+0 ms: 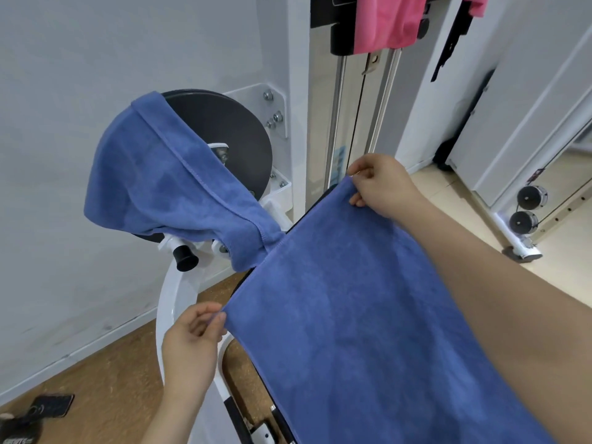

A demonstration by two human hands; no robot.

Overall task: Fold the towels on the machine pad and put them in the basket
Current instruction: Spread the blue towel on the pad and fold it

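Head | left hand [192,336], right hand [382,187] pinch spread towel [368,315] | second towel [166,181] drapes wheel [224,123]

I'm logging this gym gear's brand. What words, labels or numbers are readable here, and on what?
None reads clearly.
Blue sticker on the machine: blurred.
White print on the black item on the floor: blurred.
Small tag at far right: too small.
Spread towel: no print.

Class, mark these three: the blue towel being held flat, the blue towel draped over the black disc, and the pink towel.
held blue towel [368,331]: head view, middle of flat cloth.
draped blue towel [160,177]: head view, broad draped face.
pink towel [384,20]: head view, middle of hanging part.
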